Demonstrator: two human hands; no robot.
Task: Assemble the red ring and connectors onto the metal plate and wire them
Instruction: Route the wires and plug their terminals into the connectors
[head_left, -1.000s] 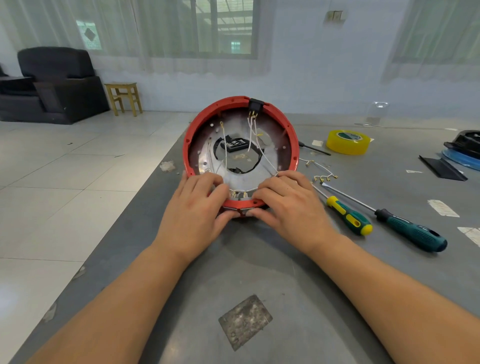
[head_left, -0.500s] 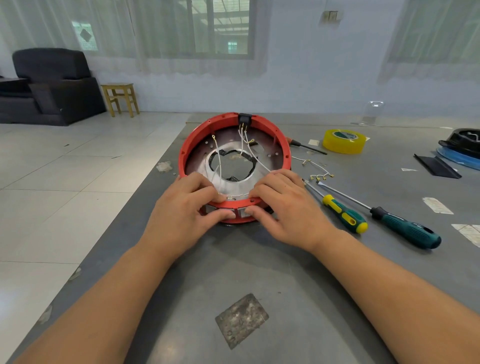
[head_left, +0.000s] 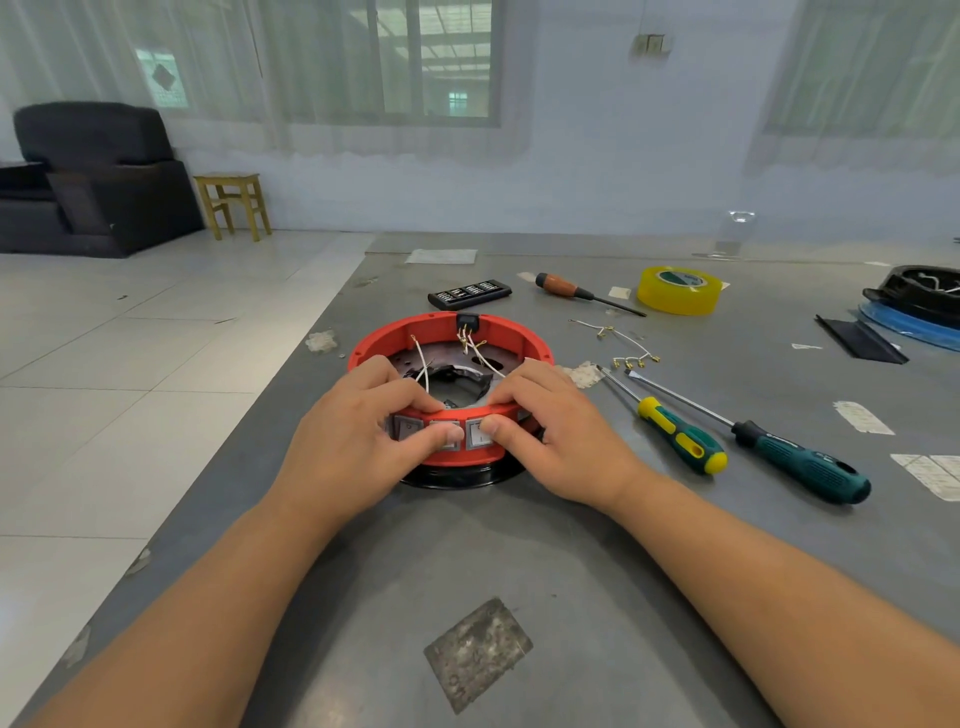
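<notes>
The red ring (head_left: 441, 332) lies flat on the grey table, over a metal plate (head_left: 410, 361) with a central hole. A black base (head_left: 457, 475) shows under its near edge. White wires (head_left: 475, 348) run from a black connector (head_left: 467, 321) at the far rim. Grey rocker switches (head_left: 475, 434) sit in the near wall. My left hand (head_left: 353, 436) grips the near left of the ring, thumb on a switch. My right hand (head_left: 550, 431) grips the near right, thumb on another switch.
Two green screwdrivers (head_left: 675, 436) (head_left: 800, 462) lie right of the ring, with loose terminal wires (head_left: 623, 348) beyond. A yellow tape roll (head_left: 678, 291), an orange-handled screwdriver (head_left: 571, 288) and a black bit case (head_left: 470, 293) lie farther back. The table's left edge (head_left: 291, 374) runs close by.
The ring has gone from tilted up toward me to lying flat on the table. Both hands stayed on its near rim, and the switches now face me.
</notes>
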